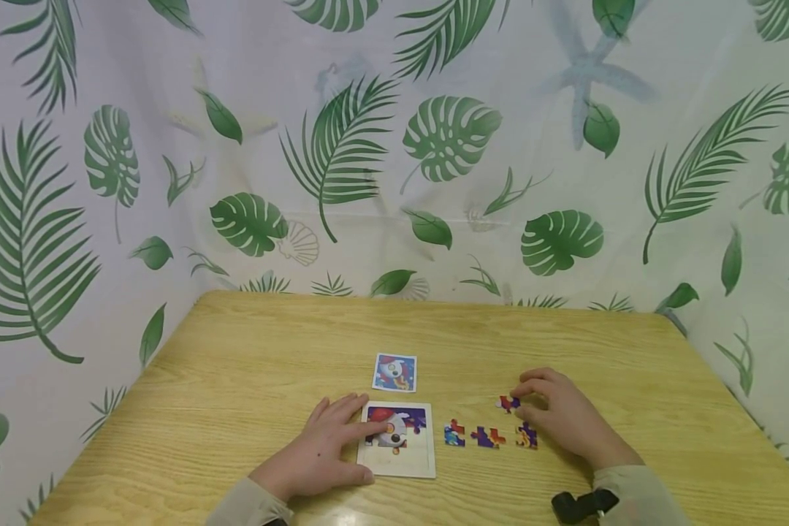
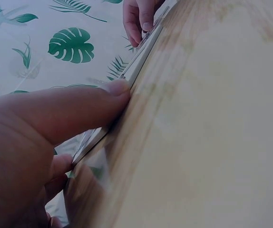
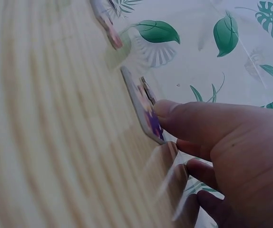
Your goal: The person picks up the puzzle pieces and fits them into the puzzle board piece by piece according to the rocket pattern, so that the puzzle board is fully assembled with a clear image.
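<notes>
My left hand [image 1: 329, 446] lies over the left side of a white-framed jigsaw board [image 1: 429, 467]. Its index finger reaches onto the joined puzzle pieces [image 1: 417, 416], and its thumb touches the board's near edge, also seen in the left wrist view. On the right, my right hand [image 1: 562, 416] pinches a red and purple puzzle piece [image 1: 508, 404] between thumb and fingers. Just below that thumb lies a purple and orange piece [image 1: 527, 436]. In the right wrist view the thumb [image 3: 174, 114] covers part of the pinched piece.
Between board and right hand lie a blue and red piece [image 1: 454, 433] and a purple and orange piece [image 1: 488, 437]. Beyond the board is a small picture card [image 1: 394, 372]. The wooden table [image 1: 269, 351] meets a leaf-patterned curtain [image 1: 368, 241] at its far edge.
</notes>
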A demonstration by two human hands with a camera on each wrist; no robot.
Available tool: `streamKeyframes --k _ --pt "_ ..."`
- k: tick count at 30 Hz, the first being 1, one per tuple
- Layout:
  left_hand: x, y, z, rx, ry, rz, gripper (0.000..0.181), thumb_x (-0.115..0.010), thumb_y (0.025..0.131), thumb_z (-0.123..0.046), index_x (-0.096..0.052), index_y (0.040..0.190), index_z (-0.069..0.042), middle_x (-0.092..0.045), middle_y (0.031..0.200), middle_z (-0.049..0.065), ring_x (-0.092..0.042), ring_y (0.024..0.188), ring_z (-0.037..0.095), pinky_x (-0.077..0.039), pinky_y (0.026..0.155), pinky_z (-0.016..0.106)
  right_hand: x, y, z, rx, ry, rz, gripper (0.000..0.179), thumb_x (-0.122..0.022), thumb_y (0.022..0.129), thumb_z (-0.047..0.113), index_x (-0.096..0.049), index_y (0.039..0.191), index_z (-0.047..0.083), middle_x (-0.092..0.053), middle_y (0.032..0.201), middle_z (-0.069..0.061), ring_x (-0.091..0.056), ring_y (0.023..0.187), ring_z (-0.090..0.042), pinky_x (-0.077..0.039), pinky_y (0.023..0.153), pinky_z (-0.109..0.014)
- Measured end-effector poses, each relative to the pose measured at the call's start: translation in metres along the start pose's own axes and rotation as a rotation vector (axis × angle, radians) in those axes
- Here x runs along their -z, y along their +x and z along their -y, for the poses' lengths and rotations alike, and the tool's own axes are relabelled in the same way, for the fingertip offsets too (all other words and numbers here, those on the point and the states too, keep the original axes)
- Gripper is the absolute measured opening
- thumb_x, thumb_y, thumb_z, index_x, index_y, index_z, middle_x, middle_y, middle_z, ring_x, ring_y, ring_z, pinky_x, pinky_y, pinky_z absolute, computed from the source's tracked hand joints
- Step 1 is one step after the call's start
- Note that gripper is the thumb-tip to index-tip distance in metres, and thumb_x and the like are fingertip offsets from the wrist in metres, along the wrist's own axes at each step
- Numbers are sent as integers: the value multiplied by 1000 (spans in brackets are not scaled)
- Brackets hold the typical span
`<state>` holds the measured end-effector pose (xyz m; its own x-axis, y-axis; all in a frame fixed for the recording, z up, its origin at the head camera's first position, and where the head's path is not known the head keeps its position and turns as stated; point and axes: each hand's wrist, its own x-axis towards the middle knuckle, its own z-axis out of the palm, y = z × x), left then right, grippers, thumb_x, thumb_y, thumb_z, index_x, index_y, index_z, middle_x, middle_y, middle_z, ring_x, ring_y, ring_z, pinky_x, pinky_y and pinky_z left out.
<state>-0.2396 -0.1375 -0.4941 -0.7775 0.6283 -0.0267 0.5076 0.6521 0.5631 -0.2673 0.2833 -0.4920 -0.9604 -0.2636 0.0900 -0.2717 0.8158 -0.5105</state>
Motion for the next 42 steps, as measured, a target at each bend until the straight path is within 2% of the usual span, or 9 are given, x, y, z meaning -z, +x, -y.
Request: streamKeyframes --k 6,15,18,25,34,37,42 --pt "0 0 0 -1 -13 3 68 -75 85 -51 -53 148 -39 -23 166 5 -12 154 27 4 120 58 0 0 1 -13 -1 -10 20 -73 94 27 -73 111 16 -56 136 -13 -47 130 -44 -36 106 -66" --pt "2 1 -1 -6 -4 6 68 -74 86 -52 -53 148 -37 -24 166 6 -13 154 30 3 119 60 -5 2 12 15 32 -48 25 -75 92 26 -72 113 14 -60 131 -12 -52 126 -41 -39 106 -63" --pt "2 1 -1 -6 -3 5 68 -74 85 -52 -53 148 -37 -24 166 7 -13 154 30 3 119 60 -12 4 23 7 71 -29 23 -75 91 27 -72 113 18 -58 133 -9 -49 129 -39 -37 108 -62" --pt "1 1 0 -1 -2 9 68 -75 85 -51 -52 148 -39 -23 166 5 -13 154 29 3 119 59 -29 9 60 -14 82 19 15 -77 90 34 -71 102 28 -58 132 -2 -47 131 -32 -35 111 -58" --pt "3 1 -1 -2 -8 15 67 -72 87 -54 -52 149 -38 -23 166 6 -14 153 31 2 119 62 -48 11 104 145 88 87 12 -78 89 25 -70 98 24 -59 125 1 -52 122 -25 -44 105 -50" --pt "3 1 -1 2 -7 21 67 -72 87 -55 -52 149 -38 -23 166 6 -13 153 31 2 119 61 -53 12 113 173 46 102 13 -79 88 28 -70 97 24 -60 122 4 -53 119 -21 -46 104 -47" --pt "1 2 1 14 -9 26 67 -73 86 -54 -51 148 -40 -22 167 5 -12 154 30 4 119 61 -56 14 122 185 -20 115 15 -80 87 31 -71 96 24 -62 119 4 -55 118 -23 -44 106 -49"
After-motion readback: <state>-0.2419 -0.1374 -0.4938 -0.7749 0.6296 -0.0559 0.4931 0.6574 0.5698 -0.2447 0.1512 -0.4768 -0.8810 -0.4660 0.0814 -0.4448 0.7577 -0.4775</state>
